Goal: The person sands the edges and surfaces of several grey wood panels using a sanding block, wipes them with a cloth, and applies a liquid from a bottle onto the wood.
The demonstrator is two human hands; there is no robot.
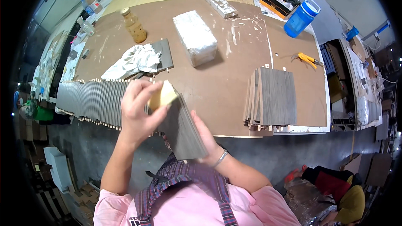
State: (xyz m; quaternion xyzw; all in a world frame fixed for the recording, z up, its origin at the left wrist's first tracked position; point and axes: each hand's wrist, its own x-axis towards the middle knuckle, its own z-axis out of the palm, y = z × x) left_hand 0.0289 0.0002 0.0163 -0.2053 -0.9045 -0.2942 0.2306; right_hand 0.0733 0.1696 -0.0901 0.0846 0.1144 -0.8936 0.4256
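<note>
Workbench [251, 113]: brown board top is carrying everything, its near edge running past the person's hands.
Panel row [90, 100]: grey panels with wooden pegs are lying overlapped at nine o'clock, seemingly the larger share.
Panel stack [272, 98]: smaller grey pile is waiting at three o'clock.
Wrapped block [195, 37]: white plastic-covered brick shape is sitting at twelve o'clock.
Blue bottle [302, 17]: standing at one o'clock.
Held panel [184, 132]: right hand [207, 140] is cupping it from beneath.
Sponge block [163, 95]: left hand [138, 111] is pinching it against the panel's top edge.
</note>
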